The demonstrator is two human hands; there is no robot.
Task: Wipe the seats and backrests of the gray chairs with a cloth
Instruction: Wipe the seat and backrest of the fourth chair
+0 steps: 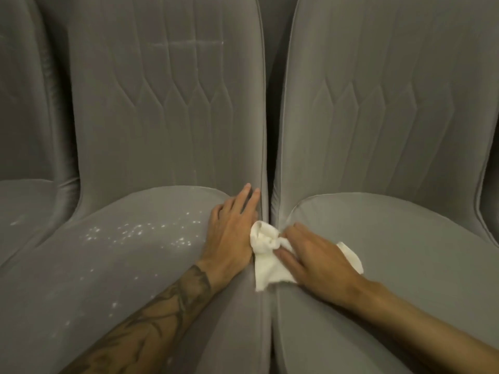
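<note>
Gray chair seats: right hand presses cloth, left hand flat

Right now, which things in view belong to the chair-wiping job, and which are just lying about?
Job: white cloth under the right hand; left hand on the speckled seat; right-hand chair; far-left chair.
Lying about: nothing else in view.
</note>
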